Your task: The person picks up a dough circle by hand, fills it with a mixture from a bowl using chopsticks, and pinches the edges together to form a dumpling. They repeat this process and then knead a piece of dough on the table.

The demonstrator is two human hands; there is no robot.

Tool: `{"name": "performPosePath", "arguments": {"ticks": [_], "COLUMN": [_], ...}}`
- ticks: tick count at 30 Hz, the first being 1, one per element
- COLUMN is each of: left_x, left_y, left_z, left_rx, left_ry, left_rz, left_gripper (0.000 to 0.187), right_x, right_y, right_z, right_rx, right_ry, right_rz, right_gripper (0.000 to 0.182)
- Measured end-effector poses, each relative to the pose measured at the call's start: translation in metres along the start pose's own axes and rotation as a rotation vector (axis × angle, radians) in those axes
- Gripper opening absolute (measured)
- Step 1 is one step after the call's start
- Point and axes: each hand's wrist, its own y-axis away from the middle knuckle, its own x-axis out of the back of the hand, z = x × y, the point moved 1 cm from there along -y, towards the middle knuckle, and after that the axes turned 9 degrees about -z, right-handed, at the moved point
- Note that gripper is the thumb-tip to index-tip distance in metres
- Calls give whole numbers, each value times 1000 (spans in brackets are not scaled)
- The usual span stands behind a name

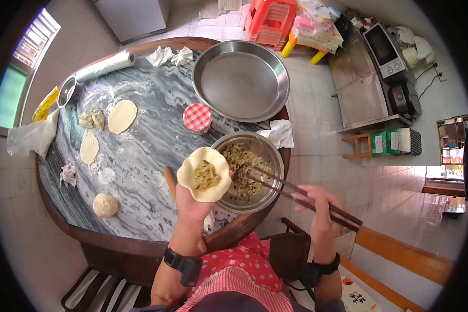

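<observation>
The left hand (191, 204) is cupped palm-up at the near edge of the marble surface (140, 151), its grip curled under a round dough wrapper (204, 174) with a mound of shredded filling in its middle. The right hand (320, 208) has its grip pinched on a pair of chopsticks (291, 190), whose tips reach into the steel filling bowl (249, 171) just beside the wrapper. Farther along the surface lie flattened dough rounds (121, 116), a dough ball (105, 205), a red-checked lidded jar (197, 117) and a large empty steel pan (241, 80).
</observation>
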Motion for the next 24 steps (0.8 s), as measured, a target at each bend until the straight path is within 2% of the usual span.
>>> {"name": "performPosePath", "arguments": {"ticks": [1,3,8,12,15,19,24], "left_x": [-2,-6,-8,-8,-7,-5,1], "left_y": [4,10,19,19,18,20,23], "left_z": [4,9,16,15,15,19,23], "left_rx": [-21,-41,-72,-69,-95,-78,-66], "left_ry": [-34,-29,-40,-64,-20,-27,-24], "left_rz": [22,28,25,23,42,57,57], "left_gripper": [46,46,45,45,46,47,48], "right_x": [1,3,-9,-29,-43,-35,-29], "right_y": [-4,-11,-15,-6,0,3,-4], "right_z": [12,41,89,93,99,115,126], "right_rx": [-3,-187,-277,-354,-252,-160,-243], "right_ry": [-5,-37,-128,-217,-63,64,-2], "right_rz": [2,122,187,145,52,46,157], "right_gripper": [24,28,38,36,31,27,28]}}
